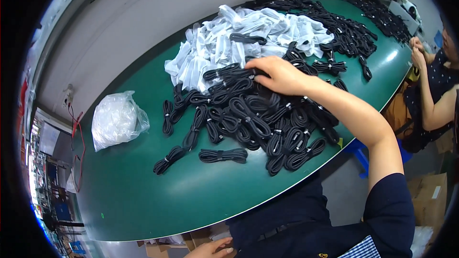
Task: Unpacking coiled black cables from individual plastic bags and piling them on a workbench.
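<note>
My right hand (277, 74) reaches over a heap of coiled black cables (248, 114). Its thumb and fingers close around one black cable bundle (259, 72) at the upper part of the heap, beside a pile of white plastic-bagged pieces (215, 50). Down at the lower edge of the picture, my left hand (213, 249) is near my lap, beside the table's front edge. Its fingers are loosely extended and apart, with nothing seen in them. One cable bundle (223, 155) lies separately in front of the heap.
The green table (158, 205) has a clear bag of white material (119, 119) at its left. More black cables (349, 33) spread toward the far right. Another person (432, 81) sits at the right edge, hands raised. A cardboard box (428, 198) stands at the lower right.
</note>
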Demonstrator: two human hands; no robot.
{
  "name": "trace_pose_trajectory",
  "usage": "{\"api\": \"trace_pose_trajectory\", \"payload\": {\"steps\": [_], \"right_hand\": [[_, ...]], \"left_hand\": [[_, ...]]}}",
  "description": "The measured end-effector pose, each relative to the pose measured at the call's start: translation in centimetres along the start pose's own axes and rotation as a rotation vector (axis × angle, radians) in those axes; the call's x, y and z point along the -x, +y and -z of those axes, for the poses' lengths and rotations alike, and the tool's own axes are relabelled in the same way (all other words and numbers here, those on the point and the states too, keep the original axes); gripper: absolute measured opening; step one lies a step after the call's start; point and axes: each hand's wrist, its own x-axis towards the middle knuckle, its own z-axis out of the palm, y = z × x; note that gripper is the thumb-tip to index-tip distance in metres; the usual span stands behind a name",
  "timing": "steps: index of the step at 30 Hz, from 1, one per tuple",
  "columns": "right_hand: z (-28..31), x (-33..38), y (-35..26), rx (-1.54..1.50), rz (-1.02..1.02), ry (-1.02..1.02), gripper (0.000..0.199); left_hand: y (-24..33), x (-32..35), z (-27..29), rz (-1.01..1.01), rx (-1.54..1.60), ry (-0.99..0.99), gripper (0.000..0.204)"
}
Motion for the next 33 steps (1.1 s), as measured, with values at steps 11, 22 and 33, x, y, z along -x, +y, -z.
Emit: {"api": "trace_pose_trajectory", "payload": {"steps": [11, 22, 33], "right_hand": [[2.4, 0.4, 4.7, 0.180, -0.092, 0.159, 0.020], [-0.4, -5.1, 8.2, 0.522, 0.223, 0.142, 0.009], [9.0, -6.5, 9.7, -0.255, -0.425, 0.558, 0.023]], "left_hand": [[17.7, -3.1, 11.0, -0.702, 0.019, 0.703, 0.018], [24.6, -21.0, 24.4, -0.689, -0.644, 1.235, 0.049], [21.9, -13.8, 20.8, -0.528, -0.715, 1.145, 0.030]]}}
